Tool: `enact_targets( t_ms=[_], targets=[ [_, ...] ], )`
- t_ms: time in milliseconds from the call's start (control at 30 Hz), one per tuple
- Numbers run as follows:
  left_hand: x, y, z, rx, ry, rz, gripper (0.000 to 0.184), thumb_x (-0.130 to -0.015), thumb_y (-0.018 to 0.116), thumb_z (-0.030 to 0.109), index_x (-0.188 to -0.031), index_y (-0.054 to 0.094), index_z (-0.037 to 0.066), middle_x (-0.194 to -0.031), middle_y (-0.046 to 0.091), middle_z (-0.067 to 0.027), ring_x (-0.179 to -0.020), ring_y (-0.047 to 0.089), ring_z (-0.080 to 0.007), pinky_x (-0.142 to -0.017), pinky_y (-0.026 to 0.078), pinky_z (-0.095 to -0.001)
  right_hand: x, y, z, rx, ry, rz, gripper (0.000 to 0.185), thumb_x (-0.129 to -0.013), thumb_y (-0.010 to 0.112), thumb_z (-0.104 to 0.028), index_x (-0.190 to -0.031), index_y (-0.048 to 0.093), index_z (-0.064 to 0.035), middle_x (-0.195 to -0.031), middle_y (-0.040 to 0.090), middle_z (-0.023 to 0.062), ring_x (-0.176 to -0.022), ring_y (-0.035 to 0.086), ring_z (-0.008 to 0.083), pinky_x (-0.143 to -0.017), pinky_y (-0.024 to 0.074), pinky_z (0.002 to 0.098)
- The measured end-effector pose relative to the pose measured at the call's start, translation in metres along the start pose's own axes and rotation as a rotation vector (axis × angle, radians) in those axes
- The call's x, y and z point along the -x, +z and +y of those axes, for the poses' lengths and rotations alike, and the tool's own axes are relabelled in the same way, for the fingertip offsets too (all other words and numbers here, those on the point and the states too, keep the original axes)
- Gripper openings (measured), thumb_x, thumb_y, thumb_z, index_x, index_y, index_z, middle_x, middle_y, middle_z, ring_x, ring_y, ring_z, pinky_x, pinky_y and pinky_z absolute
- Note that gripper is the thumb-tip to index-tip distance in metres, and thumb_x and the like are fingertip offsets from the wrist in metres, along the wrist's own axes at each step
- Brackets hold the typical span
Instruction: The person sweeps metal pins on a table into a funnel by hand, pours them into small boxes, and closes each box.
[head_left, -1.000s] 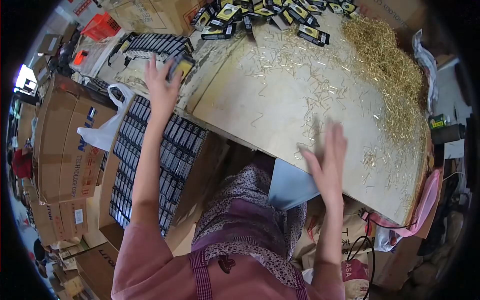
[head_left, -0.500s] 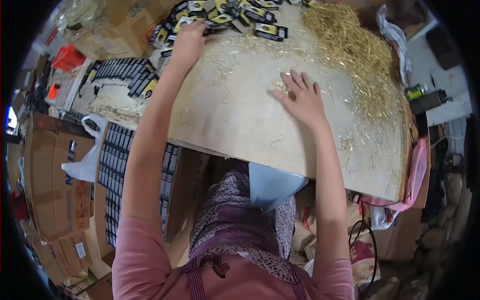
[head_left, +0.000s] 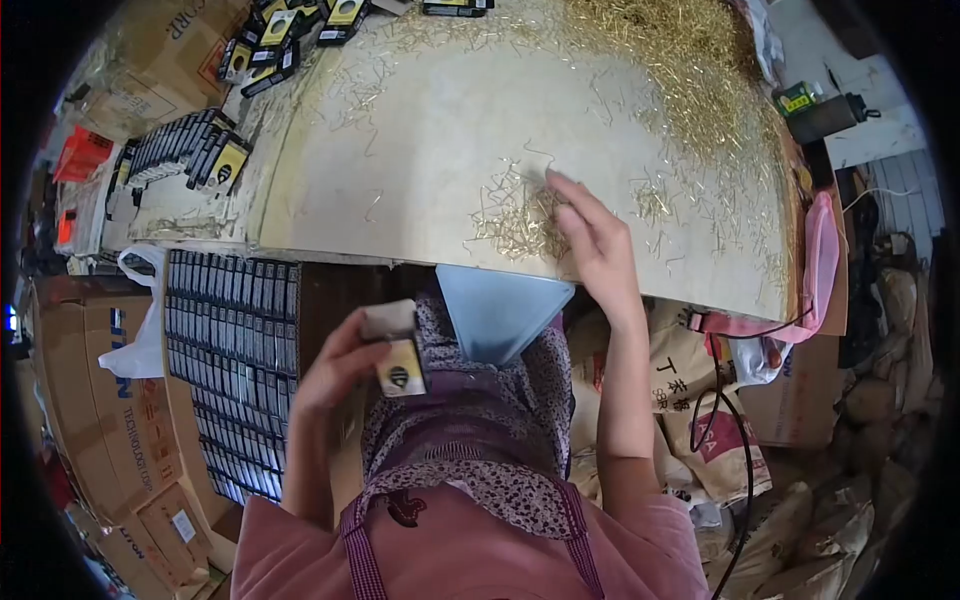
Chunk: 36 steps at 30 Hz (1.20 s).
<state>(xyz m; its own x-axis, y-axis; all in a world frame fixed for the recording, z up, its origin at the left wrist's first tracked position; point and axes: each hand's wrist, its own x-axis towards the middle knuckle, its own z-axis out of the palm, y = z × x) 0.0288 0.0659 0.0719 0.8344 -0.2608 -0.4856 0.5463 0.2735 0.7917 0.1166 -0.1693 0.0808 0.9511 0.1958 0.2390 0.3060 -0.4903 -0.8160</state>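
A small black and yellow box (head_left: 401, 368), its pale flap raised, is held in my left hand (head_left: 340, 362) in front of my apron, left of the blue chute (head_left: 500, 312). Past the table's front edge, my right hand (head_left: 592, 232) rests at the right side of a small heap of thin golden metal pins (head_left: 520, 215). Its fingers point up and left and lie close together; whether anything is between them is too small to tell. The heap lies just behind the chute's top edge.
A large golden pile (head_left: 690, 60) covers the table's back right. Black and yellow boxes (head_left: 275, 35) lie at the back left, with a row of boxes (head_left: 175, 145) nearer. A carton of packed boxes (head_left: 235, 350) stands below left. A black cable (head_left: 748, 460) hangs at right.
My left hand has come from the box pile to my front, now with a box in it. My right hand has moved toward the table's front edge, and a heap of pins now lies there.
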Motion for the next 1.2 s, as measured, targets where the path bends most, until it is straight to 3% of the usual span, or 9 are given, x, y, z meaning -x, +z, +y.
enact_targets(
  t_ms=[33,100,200,300,367,533,867,1067,1200],
  targets=[
    [-0.007,-0.006,-0.020,0.002,-0.102,-0.003,0.036,-0.066,0.044,0.001,-0.101,0.037,0.000,-0.090,0.046,-0.0091,-0.075,0.045,-0.0140,-0.065,0.037,-0.0210,0.000,0.005,-0.003,0.031,-0.036,0.005,0.046,-0.068,0.044,-0.038,-0.105,0.042,-0.0114,-0.114,0.033,0.0072,-0.105,0.031,0.0245,-0.090,0.0194,0.0376],
    [-0.017,0.001,-0.052,-0.121,0.055,-0.100,0.040,-0.066,0.045,-0.001,-0.104,0.033,0.001,-0.094,0.045,-0.0085,-0.077,0.045,-0.0143,-0.068,0.037,-0.0214,0.002,0.022,-0.005,0.627,-0.252,-0.022,0.047,-0.063,0.049,-0.039,-0.101,0.045,-0.0110,-0.112,0.037,0.0063,-0.105,0.031,0.0233,-0.089,0.0203,0.0374],
    [-0.044,0.011,-0.093,-0.302,0.224,-0.326,0.036,-0.067,0.047,-0.001,-0.102,0.037,0.000,-0.094,0.046,-0.0073,-0.075,0.045,-0.0125,-0.066,0.036,-0.0202,0.009,0.036,-0.012,0.654,-0.244,-0.059,0.049,-0.061,0.052,-0.038,-0.102,0.046,-0.0132,-0.111,0.037,0.0050,-0.105,0.031,0.0226,-0.089,0.0195,0.0373],
    [-0.042,0.019,-0.088,-0.379,0.214,-0.335,0.036,-0.066,0.048,-0.002,-0.101,0.038,0.000,-0.092,0.047,-0.0071,-0.075,0.046,-0.0119,-0.067,0.036,-0.0205,0.018,0.032,-0.014,0.550,-0.222,-0.105,0.049,-0.061,0.051,-0.041,-0.102,0.045,-0.0144,-0.110,0.038,0.0049,-0.104,0.031,0.0233,-0.088,0.0190,0.0397],
    [-0.039,0.023,-0.084,-0.455,0.209,-0.347,0.036,-0.066,0.049,-0.004,-0.100,0.039,-0.001,-0.090,0.049,-0.0068,-0.075,0.046,-0.0113,-0.068,0.037,-0.0207,0.023,0.034,-0.012,0.652,-0.259,0.115,0.047,-0.061,0.050,-0.039,-0.099,0.046,-0.0120,-0.107,0.038,0.0075,-0.102,0.032,0.0247,-0.086,0.0216,0.0413],
    [-0.030,0.025,-0.079,-0.239,0.185,-0.326,0.037,-0.063,0.050,-0.006,-0.098,0.040,-0.001,-0.087,0.051,-0.0075,-0.077,0.048,-0.0123,-0.070,0.037,-0.0218,0.025,0.064,-0.023,0.751,-0.132,0.286,0.039,-0.063,0.053,-0.031,-0.096,0.047,-0.0104,-0.105,0.039,0.0096,-0.099,0.034,0.0257,-0.085,0.0207,0.0426],
    [-0.021,0.035,-0.063,-0.078,0.128,-0.292,0.041,-0.061,0.051,-0.009,-0.099,0.040,-0.001,-0.089,0.050,-0.0086,-0.079,0.048,-0.0131,-0.069,0.038,-0.0206,0.099,0.061,-0.010,0.520,-0.280,0.278,0.034,-0.064,0.053,-0.016,-0.096,0.047,-0.0085,-0.092,0.041,0.0099,-0.083,0.039,0.0235,-0.072,0.0253,0.0333],
    [-0.023,0.033,-0.061,-0.074,0.068,-0.272,0.041,-0.060,0.051,-0.010,-0.099,0.039,-0.002,-0.090,0.050,-0.0085,-0.078,0.048,-0.0130,-0.069,0.038,-0.0201,0.128,0.069,-0.011,0.247,0.034,0.428,0.030,-0.064,0.053,-0.016,-0.093,0.048,-0.0089,-0.082,0.040,0.0092,-0.073,0.037,0.0216,-0.066,0.0243,0.0293],
    [-0.025,0.028,-0.066,-0.111,0.095,-0.286,0.041,-0.060,0.050,-0.010,-0.099,0.039,-0.002,-0.090,0.050,-0.0085,-0.077,0.049,-0.0132,-0.068,0.038,-0.0199,0.139,0.068,-0.014,0.179,0.116,-0.058,0.026,-0.066,0.052,-0.016,-0.090,0.048,-0.0088,-0.077,0.040,0.0094,-0.070,0.036,0.0221,-0.066,0.0250,0.0290]
  ],
)
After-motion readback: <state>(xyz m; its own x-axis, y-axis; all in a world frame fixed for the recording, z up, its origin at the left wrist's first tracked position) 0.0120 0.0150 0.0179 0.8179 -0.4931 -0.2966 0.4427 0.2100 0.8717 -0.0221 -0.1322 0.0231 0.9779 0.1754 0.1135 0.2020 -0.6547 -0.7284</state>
